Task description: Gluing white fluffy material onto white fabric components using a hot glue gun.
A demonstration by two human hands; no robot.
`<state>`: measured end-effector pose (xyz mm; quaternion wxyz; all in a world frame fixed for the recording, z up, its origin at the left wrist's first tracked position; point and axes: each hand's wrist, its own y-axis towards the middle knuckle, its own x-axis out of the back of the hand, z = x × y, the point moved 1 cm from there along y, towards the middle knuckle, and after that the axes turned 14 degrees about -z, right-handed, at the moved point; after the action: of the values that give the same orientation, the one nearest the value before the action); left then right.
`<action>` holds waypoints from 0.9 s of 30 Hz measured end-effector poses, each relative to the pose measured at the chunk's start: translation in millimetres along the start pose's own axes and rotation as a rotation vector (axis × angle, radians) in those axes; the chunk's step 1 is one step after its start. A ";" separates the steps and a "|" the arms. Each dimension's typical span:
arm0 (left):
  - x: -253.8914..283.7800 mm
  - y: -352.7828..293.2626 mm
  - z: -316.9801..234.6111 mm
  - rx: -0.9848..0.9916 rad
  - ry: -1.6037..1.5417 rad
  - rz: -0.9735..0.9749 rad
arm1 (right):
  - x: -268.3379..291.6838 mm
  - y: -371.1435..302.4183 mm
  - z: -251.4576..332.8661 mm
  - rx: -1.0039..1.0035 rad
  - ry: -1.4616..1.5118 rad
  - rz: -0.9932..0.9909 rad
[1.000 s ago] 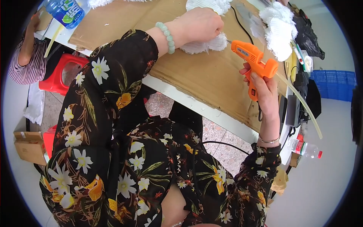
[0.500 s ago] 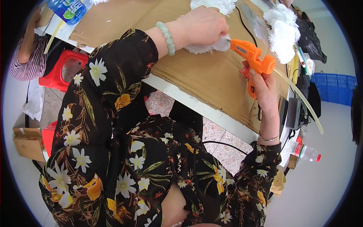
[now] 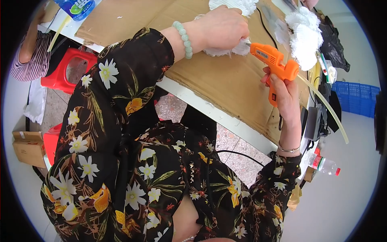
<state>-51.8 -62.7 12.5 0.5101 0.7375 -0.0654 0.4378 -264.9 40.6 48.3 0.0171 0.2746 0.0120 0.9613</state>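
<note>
My left hand (image 3: 226, 29), with a pale green bead bracelet at its wrist, is closed over a white ruffled piece (image 3: 225, 52) lying low above the cardboard; its fingertips are hidden. In my right hand (image 3: 285, 90) is an orange hot glue gun (image 3: 269, 55), gripped by the handle. The gun's nozzle points left and reaches the edge of the ruffled piece, close by my left fingers. A long translucent glue stick (image 3: 325, 103) sticks out of the gun's back and curves downward. Just beyond my left hand lies another white ruffled piece (image 3: 238, 5).
Cardboard (image 3: 193, 76) covers the white table. More white ruffled pieces (image 3: 303, 38) lie at the right, by a black plastic bag (image 3: 334, 44). A black cord (image 3: 264, 24) runs past the gun. Far left are a blue-labelled bottle (image 3: 79, 8), a red stool (image 3: 60, 76) and another person's arm (image 3: 28, 48).
The whole view has shifted slightly. Both hands keep nearly the same pose, with the glue gun's nozzle still beside the white ruffled piece.
</note>
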 end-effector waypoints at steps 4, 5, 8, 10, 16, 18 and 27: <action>4.5 1.4 -3.0 0.014 0.023 0.051 | 2.4 -2.9 1.0 -0.010 0.002 0.011; 3.9 1.2 -3.4 0.010 0.019 0.035 | 3.3 -4.6 3.2 -0.016 -0.007 0.004; 6.4 1.4 -4.6 0.008 0.031 0.042 | 3.7 -7.2 5.5 -0.025 -0.010 0.001; 6.4 1.2 -4.7 0.010 0.045 0.061 | 4.0 -6.6 5.4 -0.029 -0.008 0.003; 9.3 3.1 -6.9 0.032 0.032 0.102 | 4.1 2.2 5.0 -0.018 -0.046 0.018; 13.8 3.5 -9.1 0.025 0.023 0.145 | 5.1 2.5 4.0 -0.033 -0.049 0.013; 6.7 6.3 -6.0 0.041 -0.004 0.165 | 7.5 -2.9 6.3 -0.039 -0.061 0.013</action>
<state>-54.6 -58.5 22.2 0.4569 0.7408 -0.1181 0.4780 -267.9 43.8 57.5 0.0164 0.3034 -0.0092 0.9527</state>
